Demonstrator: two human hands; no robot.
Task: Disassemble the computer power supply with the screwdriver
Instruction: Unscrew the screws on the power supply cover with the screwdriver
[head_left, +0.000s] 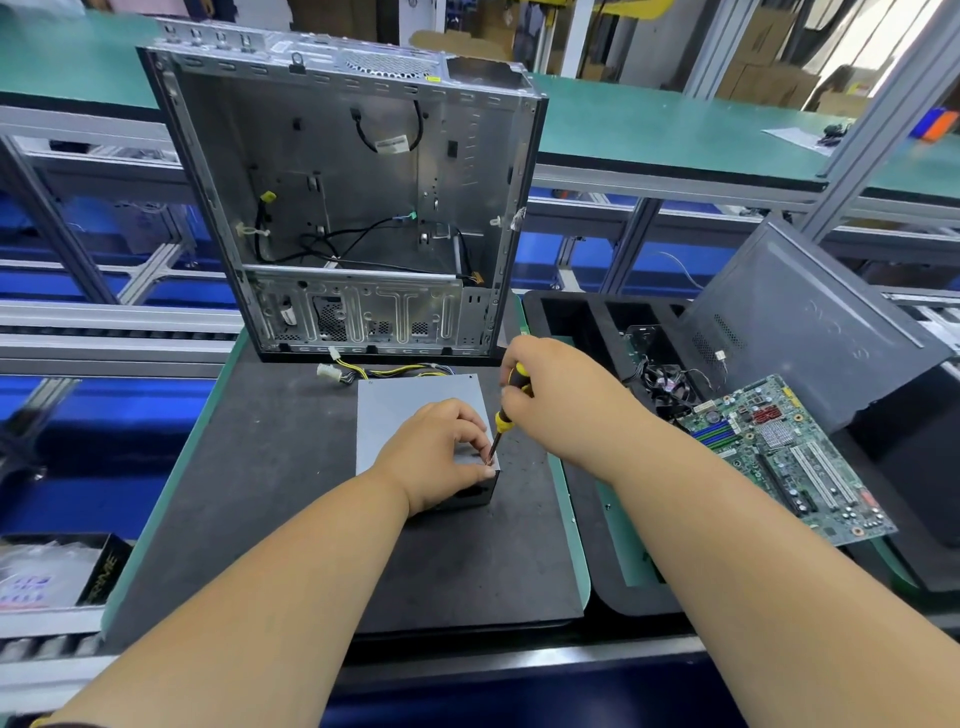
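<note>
We see a gray metal box (415, 415) — the power supply — lying flat on a dark mat (270, 467) in the middle of the work table. A bunch of yellow and black wires (395, 371) comes out of its far end and lies on the mat, with a white plug at the tip.

Our left hand (441, 457) rests on the near right corner of the box. Its fingers are curled, and the thumb and fingertips are pinched together right at the tip of the screwdriver, at the corner of the box. We cannot tell if there is a screw between them.

Our right hand (550, 389) grips the screwdriver (506, 410) by its black and yellow handle. The fingers are wrapped round the top of it. The tool stands nearly upright, leaning a little, and its thin metal tip points down at the same corner of the box, touching or almost touching it.

Behind the box stands a big open computer case (343, 208), up on its side, with some loose black wires inside. To the right there is a green circuit board (779, 457) lying tilted, partly over a black tray (571, 322). A small fan with wires (667, 382) sits in that tray. A gray side panel (805, 322) leans behind the board.
</note>
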